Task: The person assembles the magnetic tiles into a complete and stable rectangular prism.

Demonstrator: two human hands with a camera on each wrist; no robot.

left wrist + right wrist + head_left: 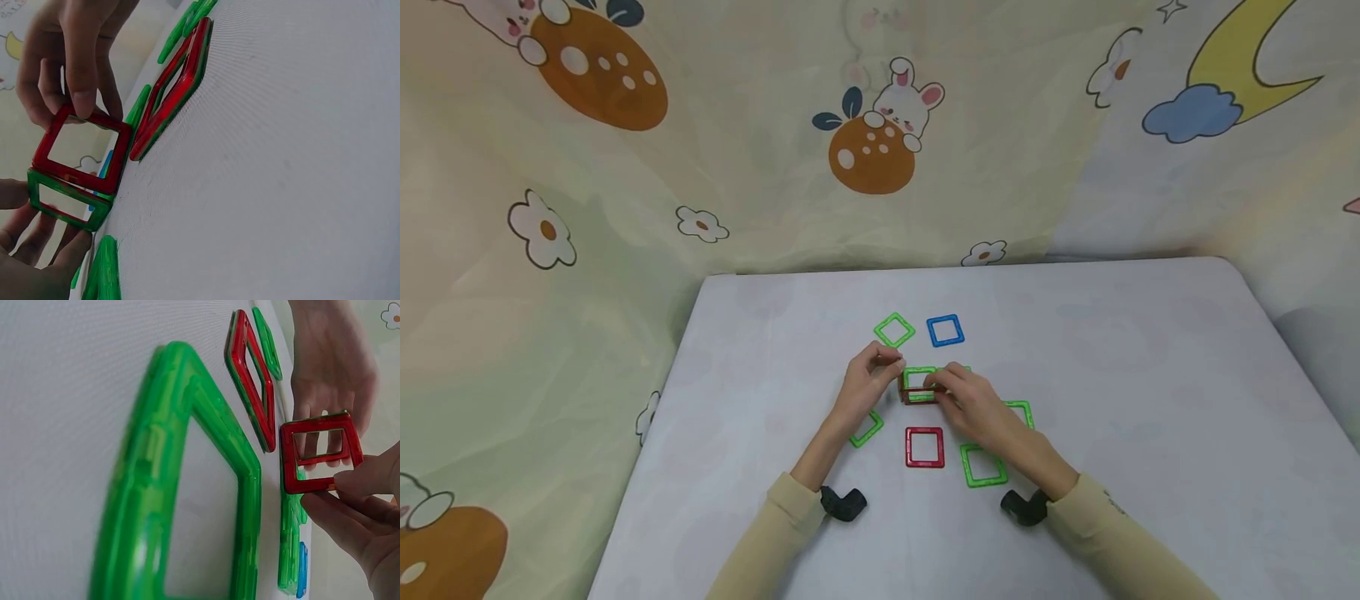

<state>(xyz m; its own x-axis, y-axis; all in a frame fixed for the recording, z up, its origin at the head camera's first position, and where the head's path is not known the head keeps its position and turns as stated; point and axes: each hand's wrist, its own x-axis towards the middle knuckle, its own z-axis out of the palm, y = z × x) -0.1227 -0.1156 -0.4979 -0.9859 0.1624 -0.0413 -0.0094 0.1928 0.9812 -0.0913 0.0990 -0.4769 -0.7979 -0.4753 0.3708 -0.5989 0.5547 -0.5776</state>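
Softly lit head view, dimmer wrist views, glare on nearest green frame (149,469)

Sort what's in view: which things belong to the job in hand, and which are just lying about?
In the job:
upright red square frame, pinched by the right hand
green square frame against it, held by the left hand

Lying about, though possibly spare parts:
blue square frame
flat red square frame
outlying green square frames
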